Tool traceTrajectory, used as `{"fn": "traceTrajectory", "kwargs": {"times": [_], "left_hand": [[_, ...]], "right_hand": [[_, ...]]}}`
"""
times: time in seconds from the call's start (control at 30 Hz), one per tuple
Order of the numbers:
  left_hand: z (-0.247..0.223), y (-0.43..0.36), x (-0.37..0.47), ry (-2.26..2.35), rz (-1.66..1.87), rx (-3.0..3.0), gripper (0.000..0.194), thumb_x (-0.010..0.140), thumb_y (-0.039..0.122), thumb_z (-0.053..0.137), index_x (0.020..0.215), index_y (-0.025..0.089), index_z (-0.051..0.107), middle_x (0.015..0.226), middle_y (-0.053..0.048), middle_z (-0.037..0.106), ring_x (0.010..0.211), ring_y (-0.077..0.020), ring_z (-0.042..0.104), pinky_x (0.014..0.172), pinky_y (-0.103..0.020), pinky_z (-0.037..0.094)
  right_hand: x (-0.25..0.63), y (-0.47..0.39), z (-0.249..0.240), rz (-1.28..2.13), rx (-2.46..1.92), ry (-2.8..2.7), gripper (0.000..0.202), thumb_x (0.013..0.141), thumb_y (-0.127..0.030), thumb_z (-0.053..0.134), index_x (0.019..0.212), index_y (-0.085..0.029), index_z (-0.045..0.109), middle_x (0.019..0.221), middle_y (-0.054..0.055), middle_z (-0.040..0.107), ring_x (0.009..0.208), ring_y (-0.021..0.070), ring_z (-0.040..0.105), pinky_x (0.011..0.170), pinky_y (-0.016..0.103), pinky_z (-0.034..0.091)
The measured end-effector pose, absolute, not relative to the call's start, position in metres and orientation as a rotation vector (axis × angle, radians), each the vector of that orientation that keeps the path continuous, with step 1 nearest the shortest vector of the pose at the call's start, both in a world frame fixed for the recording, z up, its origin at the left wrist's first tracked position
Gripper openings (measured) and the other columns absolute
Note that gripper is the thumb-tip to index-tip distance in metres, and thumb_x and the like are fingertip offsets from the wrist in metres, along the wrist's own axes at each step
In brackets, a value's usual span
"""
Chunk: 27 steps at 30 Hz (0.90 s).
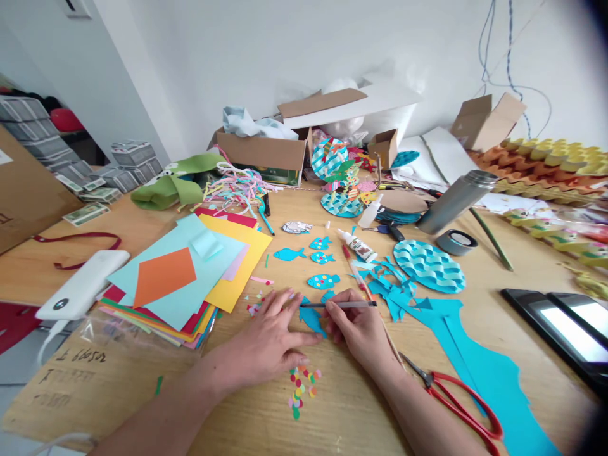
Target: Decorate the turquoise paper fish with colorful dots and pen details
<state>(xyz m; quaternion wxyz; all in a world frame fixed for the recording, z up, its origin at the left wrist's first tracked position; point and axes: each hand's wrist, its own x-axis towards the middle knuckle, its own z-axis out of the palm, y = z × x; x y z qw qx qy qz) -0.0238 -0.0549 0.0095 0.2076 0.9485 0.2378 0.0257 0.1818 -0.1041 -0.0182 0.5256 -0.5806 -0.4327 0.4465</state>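
Note:
A small blue paper fish [312, 319] lies on the wooden table between my hands. My left hand [273, 332] rests flat with its fingers spread, the fingertips at the fish's edge. In my right hand [356, 329] a slim dark pen [357, 304] is pinched, its tip pointing left over the fish. Another blue piece [327, 296] is partly covered by my right hand. Just beyond lie a dotted blue fish [323, 281], a plain blue fish [289, 254] and several others. Small coloured paper dots [299, 392] are scattered below my left hand.
Coloured paper sheets [166, 278] are stacked at left, near a white power bank [83, 285]. Red-handled scissors [456, 399] and blue paper scraps [494, 373] lie right. A glue bottle [358, 246], wavy blue disc [430, 266] and metal flask [456, 201] stand or lie farther back.

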Motion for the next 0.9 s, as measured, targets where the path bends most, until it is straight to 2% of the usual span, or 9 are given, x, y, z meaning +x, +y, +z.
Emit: {"fn": "traceTrajectory", "kwargs": {"times": [0.33,0.57,0.9], "left_hand": [[0.0096,-0.0532,-0.0231,0.653,0.081,2.660,0.042,0.093,0.038,0.065,0.134,0.040,0.060,0.162,-0.011,0.026,0.150,-0.0417,0.017,0.115,-0.064,0.026],[0.0077,-0.0545,-0.0240,0.659,0.098,2.682,0.043,0.093,0.037,0.066,0.135,0.042,0.059,0.163,-0.008,0.026,0.150,-0.0404,0.018,0.115,-0.063,0.027],[0.0093,-0.0548,-0.0234,0.654,0.083,2.668,0.040,0.092,0.036,0.067,0.132,0.039,0.063,0.163,-0.009,0.026,0.149,-0.0414,0.018,0.115,-0.063,0.026]], "right_hand": [[0.1822,-0.1030,-0.0141,1.034,-1.413,-0.951,0.048,0.075,-0.065,0.072,0.077,-0.021,0.056,0.056,0.001,0.065,0.037,0.0122,0.052,0.035,0.022,0.040],[0.1822,-0.1031,-0.0158,1.036,-1.414,-0.967,0.046,0.078,-0.063,0.071,0.078,-0.020,0.056,0.059,0.003,0.067,0.039,0.0125,0.053,0.036,0.022,0.040],[0.1825,-0.1036,-0.0162,1.045,-1.412,-0.959,0.046,0.078,-0.062,0.071,0.079,-0.020,0.055,0.062,0.004,0.068,0.038,0.0113,0.052,0.035,0.021,0.040]]}}
